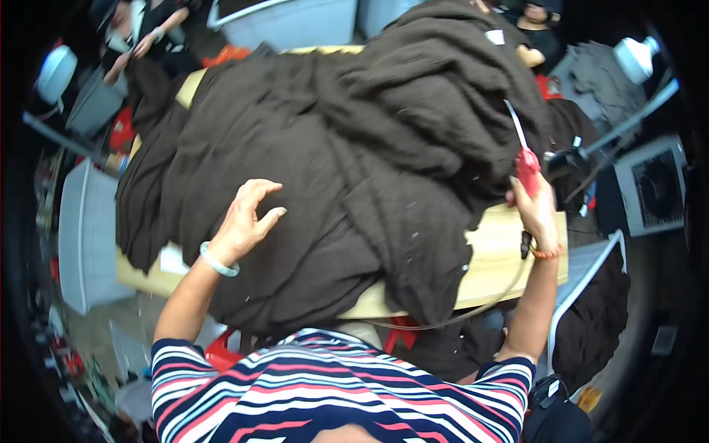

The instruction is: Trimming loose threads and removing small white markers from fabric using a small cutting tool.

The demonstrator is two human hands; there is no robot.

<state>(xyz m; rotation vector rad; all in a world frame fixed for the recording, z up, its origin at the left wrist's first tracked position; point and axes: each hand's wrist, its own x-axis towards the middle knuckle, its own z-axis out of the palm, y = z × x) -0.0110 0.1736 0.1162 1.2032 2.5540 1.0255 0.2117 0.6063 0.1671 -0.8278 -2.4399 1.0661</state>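
A large heap of dark brown knitted fabric (295,170) covers most of the pale wooden table (509,251). Over its left part hovers my left hand (249,221), thumb and fingers apart, with nothing in it. On the right, my right hand (539,210) is wrapped round a red air blow gun (527,166). The gun's thin metal nozzle points up and away over the fabric. A black fitting (526,245) shows below that hand, and a tan hose (473,308) curves from there along the table's near edge.
Grey bins stand at the left (81,236) and far side (295,22); another bin (565,310) with dark fabric is at the right. Lamps (55,74) flank the table. Two people sit across it; one person's hands (140,52) touch dark fabric. A fan-like box (653,184) stands right.
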